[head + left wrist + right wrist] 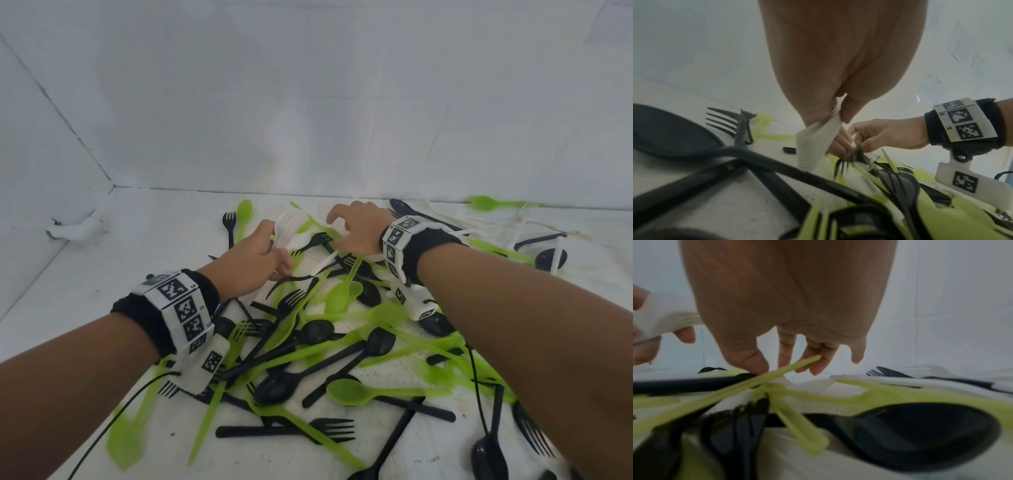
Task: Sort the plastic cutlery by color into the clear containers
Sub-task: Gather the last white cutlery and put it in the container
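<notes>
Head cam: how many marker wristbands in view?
2. One wristband on the left wrist, behind the left hand gripping white cutlery; the other on the right wrist, above the cutlery pile. None looks hidden.

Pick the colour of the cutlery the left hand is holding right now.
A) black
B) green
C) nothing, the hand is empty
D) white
D: the left hand grips a bunch of white cutlery, fork tines showing above the fingers in the head view, and the left wrist view shows the same white handles pinched between thumb and fingers.
</notes>
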Demonstrator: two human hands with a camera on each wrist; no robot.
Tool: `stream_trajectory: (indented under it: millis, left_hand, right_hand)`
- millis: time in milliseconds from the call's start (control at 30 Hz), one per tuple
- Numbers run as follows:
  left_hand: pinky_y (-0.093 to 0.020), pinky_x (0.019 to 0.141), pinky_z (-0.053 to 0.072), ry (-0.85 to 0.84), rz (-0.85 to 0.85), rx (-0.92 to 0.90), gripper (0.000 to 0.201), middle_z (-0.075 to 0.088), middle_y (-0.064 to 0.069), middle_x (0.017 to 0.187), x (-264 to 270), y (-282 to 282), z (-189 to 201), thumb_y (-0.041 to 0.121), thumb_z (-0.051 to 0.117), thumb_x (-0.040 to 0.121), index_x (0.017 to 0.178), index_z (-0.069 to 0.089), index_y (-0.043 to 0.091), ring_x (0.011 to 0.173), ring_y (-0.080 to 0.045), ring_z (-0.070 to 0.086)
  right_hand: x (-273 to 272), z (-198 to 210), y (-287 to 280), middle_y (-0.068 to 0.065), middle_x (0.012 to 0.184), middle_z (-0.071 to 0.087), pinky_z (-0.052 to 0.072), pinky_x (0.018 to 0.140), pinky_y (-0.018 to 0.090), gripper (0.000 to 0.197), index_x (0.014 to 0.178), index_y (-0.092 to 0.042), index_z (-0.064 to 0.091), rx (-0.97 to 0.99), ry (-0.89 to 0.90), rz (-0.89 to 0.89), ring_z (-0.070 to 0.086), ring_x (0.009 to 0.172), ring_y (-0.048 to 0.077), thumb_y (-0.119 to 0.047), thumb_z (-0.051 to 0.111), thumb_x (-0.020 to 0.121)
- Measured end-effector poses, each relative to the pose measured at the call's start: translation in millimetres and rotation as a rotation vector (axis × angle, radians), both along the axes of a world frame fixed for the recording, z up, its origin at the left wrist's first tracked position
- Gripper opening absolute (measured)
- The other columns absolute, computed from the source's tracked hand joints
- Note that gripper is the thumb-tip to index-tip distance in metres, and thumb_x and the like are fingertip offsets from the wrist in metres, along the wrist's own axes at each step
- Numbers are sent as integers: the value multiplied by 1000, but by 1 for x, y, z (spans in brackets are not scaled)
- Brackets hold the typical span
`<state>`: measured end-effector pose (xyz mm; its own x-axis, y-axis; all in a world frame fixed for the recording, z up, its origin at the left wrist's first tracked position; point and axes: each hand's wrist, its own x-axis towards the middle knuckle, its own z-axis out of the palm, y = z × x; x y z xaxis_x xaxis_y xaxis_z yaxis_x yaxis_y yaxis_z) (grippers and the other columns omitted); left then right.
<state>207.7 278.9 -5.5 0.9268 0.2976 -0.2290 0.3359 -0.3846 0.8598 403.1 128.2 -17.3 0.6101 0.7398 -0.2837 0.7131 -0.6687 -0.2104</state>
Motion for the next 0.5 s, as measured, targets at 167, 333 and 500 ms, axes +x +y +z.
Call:
stream_trajectory:
  millis: [167,333,500]
  left_hand:
    - [-34,78,57,-23,-12,74,10,68,2,80,-7,3,-1,13,46,105,111,47,21,70,-12,64]
    - [-41,80,56,-18,-25,72,18,70,-16,94,-10,0,0,12,47,102,114,47,26,70,-13,61]
    - [-45,83,57,-25,-8,76,21,70,-13,92,-10,-3,2,12,47,101,115,47,28,71,-14,61]
  right_hand:
    - [-6,6,-3,-6,109,50,48,91,44,45,125,-37,47,69,-65,26,53,101,24,-51,61,85]
    - [-12,10,-8,-14,88,57,51,86,39,23,100,-36,56,95,8,37,60,91,19,-54,63,87]
    - [-27,8,-12,-18,92,54,50,93,39,8,91,-41,66,-8,75,132,56,99,18,-47,61,90]
